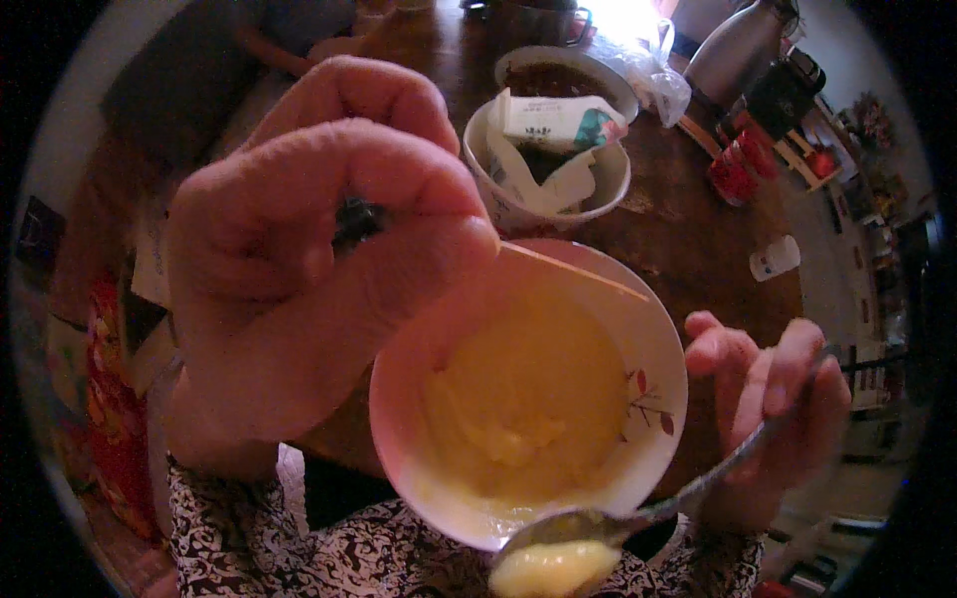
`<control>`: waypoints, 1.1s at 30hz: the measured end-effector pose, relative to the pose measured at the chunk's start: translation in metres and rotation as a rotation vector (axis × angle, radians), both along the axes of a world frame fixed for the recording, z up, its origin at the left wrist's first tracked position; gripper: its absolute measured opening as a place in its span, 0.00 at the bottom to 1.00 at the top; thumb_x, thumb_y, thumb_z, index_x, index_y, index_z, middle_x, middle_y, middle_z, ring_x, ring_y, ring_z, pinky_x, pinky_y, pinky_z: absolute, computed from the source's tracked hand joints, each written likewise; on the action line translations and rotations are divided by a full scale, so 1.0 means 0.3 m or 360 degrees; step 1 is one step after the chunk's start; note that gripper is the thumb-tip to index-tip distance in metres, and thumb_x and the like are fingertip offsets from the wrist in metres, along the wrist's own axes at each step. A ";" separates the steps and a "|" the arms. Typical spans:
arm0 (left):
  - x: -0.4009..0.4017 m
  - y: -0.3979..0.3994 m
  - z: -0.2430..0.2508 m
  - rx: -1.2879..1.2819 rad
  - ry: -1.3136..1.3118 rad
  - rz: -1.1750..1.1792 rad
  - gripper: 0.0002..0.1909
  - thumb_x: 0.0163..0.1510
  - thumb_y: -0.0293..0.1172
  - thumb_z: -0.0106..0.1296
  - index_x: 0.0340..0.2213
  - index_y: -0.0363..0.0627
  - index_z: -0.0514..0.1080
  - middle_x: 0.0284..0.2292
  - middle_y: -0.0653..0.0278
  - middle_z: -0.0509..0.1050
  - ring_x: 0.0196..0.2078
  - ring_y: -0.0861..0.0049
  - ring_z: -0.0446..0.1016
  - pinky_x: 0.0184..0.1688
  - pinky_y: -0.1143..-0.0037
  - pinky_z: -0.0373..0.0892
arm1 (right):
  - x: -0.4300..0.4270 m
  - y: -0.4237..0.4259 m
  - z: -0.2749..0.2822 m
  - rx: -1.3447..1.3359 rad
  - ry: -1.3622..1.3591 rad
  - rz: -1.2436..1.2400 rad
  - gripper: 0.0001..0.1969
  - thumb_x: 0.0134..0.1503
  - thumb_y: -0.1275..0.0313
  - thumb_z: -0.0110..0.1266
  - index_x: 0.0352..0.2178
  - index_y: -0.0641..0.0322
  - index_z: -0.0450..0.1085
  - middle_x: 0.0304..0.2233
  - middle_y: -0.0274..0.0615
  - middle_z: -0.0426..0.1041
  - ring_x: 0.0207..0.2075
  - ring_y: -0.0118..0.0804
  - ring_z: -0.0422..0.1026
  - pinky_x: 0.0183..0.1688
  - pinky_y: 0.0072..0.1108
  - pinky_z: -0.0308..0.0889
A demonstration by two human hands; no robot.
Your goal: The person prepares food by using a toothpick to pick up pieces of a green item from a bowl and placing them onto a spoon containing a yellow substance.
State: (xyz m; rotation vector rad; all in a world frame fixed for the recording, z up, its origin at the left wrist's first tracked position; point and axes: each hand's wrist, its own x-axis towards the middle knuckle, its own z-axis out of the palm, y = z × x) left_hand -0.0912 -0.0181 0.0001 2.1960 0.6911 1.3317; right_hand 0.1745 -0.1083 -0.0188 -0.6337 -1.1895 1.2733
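Close to the camera, my left hand [321, 276] pinches a thin wooden toothpick [572, 270] between thumb and forefinger. Its free end points right, above the far rim of a white bowl [658, 351]. Red-brown leaves are painted on the bowl's inner wall, and a smooth, soft yellow food [531, 396] fills its bottom. At the right, my right hand [777, 404] grips the handle of a metal spoon [695, 486]. The spoon's head, loaded with a lump of yellow food [557, 566], is in front of the bowl's near rim.
Beyond the bowl stands another white bowl [546, 213] holding a torn printed carton [557, 119]. Behind it is a bowl of dark contents [564, 78]. On the wooden table's [673, 232] right are a red can [736, 176], a small white cup [775, 258] and a plastic bag [658, 78].
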 end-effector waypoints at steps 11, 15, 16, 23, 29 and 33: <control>0.014 -0.004 -0.018 -0.0046 -0.0005 0.0043 0.14 0.48 0.40 0.56 0.26 0.40 0.69 0.37 0.53 0.64 0.43 0.66 0.61 0.51 0.67 0.57 | -0.030 -0.042 0.031 0.0029 0.0006 0.0001 0.19 0.66 0.60 0.28 0.24 0.53 0.61 0.16 0.34 0.71 0.36 0.44 0.75 0.61 0.42 0.45; 0.005 0.013 -0.021 0.0045 -0.0081 -0.0072 0.14 0.49 0.40 0.56 0.26 0.41 0.69 0.38 0.54 0.64 0.43 0.66 0.61 0.52 0.67 0.57 | -0.013 -0.061 0.059 0.0056 0.0030 -0.0137 0.17 0.66 0.61 0.33 0.23 0.52 0.60 0.15 0.34 0.70 0.34 0.41 0.74 0.61 0.42 0.45; 0.007 0.003 -0.009 -0.0085 -0.0048 -0.0018 0.14 0.49 0.40 0.56 0.26 0.41 0.69 0.38 0.54 0.64 0.43 0.66 0.61 0.52 0.67 0.57 | -0.005 -0.057 0.058 0.0094 -0.0002 -0.0151 0.16 0.65 0.62 0.34 0.23 0.52 0.59 0.15 0.33 0.69 0.33 0.40 0.73 0.61 0.42 0.45; 0.029 -0.018 -0.004 -0.0329 -0.0105 0.0029 0.13 0.48 0.37 0.56 0.27 0.39 0.69 0.38 0.53 0.65 0.43 0.65 0.62 0.52 0.67 0.57 | 0.031 -0.019 0.060 0.0111 -0.0207 -0.0290 0.15 0.65 0.63 0.31 0.23 0.51 0.57 0.12 0.32 0.65 0.33 0.38 0.72 0.61 0.40 0.45; 0.007 0.010 0.001 -0.0265 -0.0052 -0.0090 0.10 0.47 0.33 0.56 0.27 0.38 0.71 0.38 0.54 0.66 0.44 0.66 0.63 0.53 0.67 0.57 | 0.091 0.007 0.042 0.0167 -0.0194 -0.0174 0.14 0.65 0.63 0.28 0.27 0.54 0.57 0.11 0.28 0.65 0.40 0.39 0.68 0.61 0.39 0.43; 0.002 0.016 -0.018 -0.0211 -0.0004 -0.0127 0.09 0.47 0.31 0.56 0.28 0.38 0.71 0.38 0.55 0.66 0.44 0.67 0.63 0.53 0.68 0.57 | 0.108 0.023 0.005 0.0442 -0.0715 -0.0513 0.15 0.64 0.61 0.30 0.30 0.55 0.61 0.13 0.31 0.67 0.42 0.44 0.68 0.61 0.42 0.40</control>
